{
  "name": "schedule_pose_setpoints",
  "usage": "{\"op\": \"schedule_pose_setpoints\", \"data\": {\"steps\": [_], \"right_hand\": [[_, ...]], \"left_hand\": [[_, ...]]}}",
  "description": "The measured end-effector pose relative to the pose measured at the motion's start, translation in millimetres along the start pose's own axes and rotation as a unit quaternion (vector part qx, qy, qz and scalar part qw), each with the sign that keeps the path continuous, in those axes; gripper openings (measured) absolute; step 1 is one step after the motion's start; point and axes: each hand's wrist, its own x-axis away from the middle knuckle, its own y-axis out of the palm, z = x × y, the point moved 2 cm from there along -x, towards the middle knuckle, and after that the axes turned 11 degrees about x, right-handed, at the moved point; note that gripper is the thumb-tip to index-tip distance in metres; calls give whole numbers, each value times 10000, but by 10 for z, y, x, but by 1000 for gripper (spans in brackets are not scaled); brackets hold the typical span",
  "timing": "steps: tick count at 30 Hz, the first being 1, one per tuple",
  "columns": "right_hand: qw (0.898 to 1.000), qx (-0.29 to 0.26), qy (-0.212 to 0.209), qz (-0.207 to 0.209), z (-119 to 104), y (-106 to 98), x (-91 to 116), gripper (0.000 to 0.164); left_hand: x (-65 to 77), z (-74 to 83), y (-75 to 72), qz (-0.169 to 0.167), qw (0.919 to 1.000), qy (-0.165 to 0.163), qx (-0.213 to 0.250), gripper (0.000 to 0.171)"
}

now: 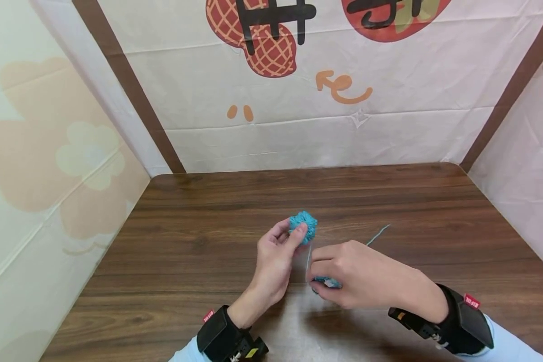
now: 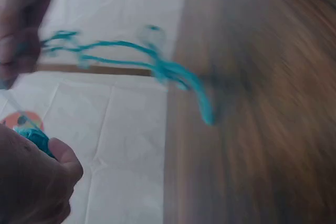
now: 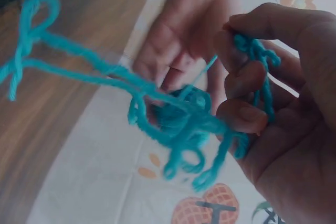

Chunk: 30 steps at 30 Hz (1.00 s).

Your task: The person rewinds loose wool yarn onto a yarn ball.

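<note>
Head view: left hand (image 1: 273, 259), nearer the desk's (image 1: 172, 241) far edge, pinches the ball (image 1: 308, 229), likely soft, best side-held; right hand (image 1: 355, 271) pinches yarn (image 1: 337, 283).

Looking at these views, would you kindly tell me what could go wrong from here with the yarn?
The loose yarn trailing from the right hand has loops and crossings, so pulling it could tighten a knot. The left hand pinches the yarn ball near its fingertips; a sharp tug on the strand between the hands might pull it free.
</note>
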Motion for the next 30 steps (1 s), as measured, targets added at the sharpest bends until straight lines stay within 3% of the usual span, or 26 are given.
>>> {"op": "schedule_pose_setpoints", "data": {"steps": [5, 11, 18, 25, 30], "right_hand": [[9985, -192, 252, 448, 155, -181, -36, 22], [9912, -678, 843, 768, 438, -322, 8, 24], [9886, -682, 1031, 864, 591, -263, 55, 24], [9858, -402, 1309, 967, 746, -188, 105, 25], [9815, -452, 1574, 989, 848, -134, 162, 21]], "left_hand": [[52, -52, 4, -728, 9939, 256, -791, 44], [99, -101, -5, -1567, 9833, 70, -925, 53], [143, -23, 27, -1922, 9750, -11, -1118, 50], [158, 14, 22, -2503, 9650, -95, -776, 54], [166, 26, 3, -2767, 9594, 139, -528, 56]]}}
